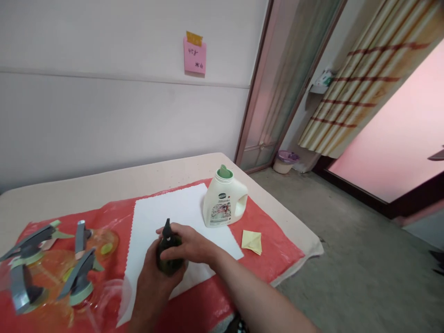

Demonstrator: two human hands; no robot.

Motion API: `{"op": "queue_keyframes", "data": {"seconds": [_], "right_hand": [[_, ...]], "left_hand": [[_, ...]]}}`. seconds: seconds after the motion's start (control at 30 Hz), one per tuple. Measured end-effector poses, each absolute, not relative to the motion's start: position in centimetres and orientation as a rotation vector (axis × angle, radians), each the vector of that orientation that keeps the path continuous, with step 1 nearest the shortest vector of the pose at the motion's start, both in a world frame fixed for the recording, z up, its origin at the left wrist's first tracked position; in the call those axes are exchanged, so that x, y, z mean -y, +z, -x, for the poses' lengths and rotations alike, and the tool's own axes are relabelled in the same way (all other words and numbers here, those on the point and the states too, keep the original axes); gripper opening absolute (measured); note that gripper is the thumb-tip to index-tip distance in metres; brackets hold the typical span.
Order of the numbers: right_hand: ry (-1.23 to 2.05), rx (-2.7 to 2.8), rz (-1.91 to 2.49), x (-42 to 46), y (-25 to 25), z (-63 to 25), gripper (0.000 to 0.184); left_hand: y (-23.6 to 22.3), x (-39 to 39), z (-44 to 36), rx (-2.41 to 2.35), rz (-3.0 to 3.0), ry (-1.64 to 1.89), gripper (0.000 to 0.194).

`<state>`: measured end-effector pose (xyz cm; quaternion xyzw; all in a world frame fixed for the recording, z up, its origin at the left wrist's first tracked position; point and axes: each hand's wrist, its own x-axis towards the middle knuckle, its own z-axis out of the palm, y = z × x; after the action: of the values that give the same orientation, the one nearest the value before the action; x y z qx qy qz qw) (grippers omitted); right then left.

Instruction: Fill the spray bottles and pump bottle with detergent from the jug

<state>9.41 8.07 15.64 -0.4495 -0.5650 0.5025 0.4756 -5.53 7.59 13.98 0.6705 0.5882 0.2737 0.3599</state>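
Note:
A small dark green bottle (169, 265) with a pointed black nozzle top (167, 231) stands upright between my hands, over the white sheet. My left hand (154, 270) wraps its body from the left and below. Across its upper part, my right hand (189, 243) closes from the right, fingers around the shoulder and the base of the nozzle. My palms hide much of the bottle; whether its base touches the sheet I cannot tell. Behind and to the right stands a white detergent jug (222, 203) with a green spout (225, 172) in its uncapped mouth.
Several spray bottles with orange liquid and grey trigger heads (81, 280) crowd the left. White paper (163, 199) covers part of a red plastic sheet (277, 245) on the table. A yellow folded note (251, 241) lies right; a pink note (194, 56) hangs on the wall.

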Motion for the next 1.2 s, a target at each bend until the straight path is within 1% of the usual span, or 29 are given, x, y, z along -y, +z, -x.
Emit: {"op": "queue_keyframes", "data": {"seconds": [0.07,0.13,0.23,0.37,0.47,0.57,0.63,0.73,0.87,0.97,1.07,1.13,1.2], "right_hand": [[1.286,1.43,0.974,-8.1,15.5,-10.1,0.043],[1.255,1.42,0.968,-8.2,15.2,-10.0,0.04],[1.087,1.331,1.074,-8.3,14.4,-8.5,0.042],[0.859,1.25,1.279,-8.1,14.3,-6.8,0.046],[0.949,1.274,1.256,-8.1,15.0,-7.5,0.049],[1.145,1.382,1.048,-8.0,15.5,-8.8,0.044],[1.193,1.381,0.959,-7.9,15.6,-9.1,0.043],[1.127,1.3,0.983,-7.8,15.3,-8.6,0.047],[0.964,1.295,1.179,-7.6,14.9,-7.3,0.04],[0.897,1.298,1.296,-7.5,14.8,-6.8,0.038],[0.86,1.312,1.308,-7.5,15.4,-7.0,0.032],[0.866,1.344,1.261,-7.4,16.5,-8.1,0.032],[0.872,1.355,1.233,-7.0,18.2,-10.2,0.038]], "left_hand": [[13.8,-7.7,5.6,-1.507,-1.74,0.723,0.081],[13.6,-7.8,5.7,-1.528,-1.736,0.694,0.082],[13.3,-7.9,5.9,-1.561,-1.717,0.638,0.084],[13.2,-8.0,6.0,-1.525,-1.715,0.645,0.079],[13.5,-7.9,5.9,-1.539,-1.722,0.675,0.078],[14.0,-7.6,5.8,-1.577,-1.71,0.673,0.081],[14.1,-7.6,5.7,-1.59,-1.714,0.671,0.084],[14.0,-7.7,5.8,-1.583,-1.716,0.662,0.086],[13.7,-8.0,6.2,-1.582,-1.752,0.641,0.08],[13.6,-8.1,6.4,-1.552,-1.772,0.635,0.082],[13.1,-8.0,6.3,-1.524,-1.738,0.632,0.083],[12.4,-8.0,6.2,-1.458,-1.682,0.707,0.088],[11.5,-8.1,6.2,-1.332,-1.664,0.839,0.099]]}}
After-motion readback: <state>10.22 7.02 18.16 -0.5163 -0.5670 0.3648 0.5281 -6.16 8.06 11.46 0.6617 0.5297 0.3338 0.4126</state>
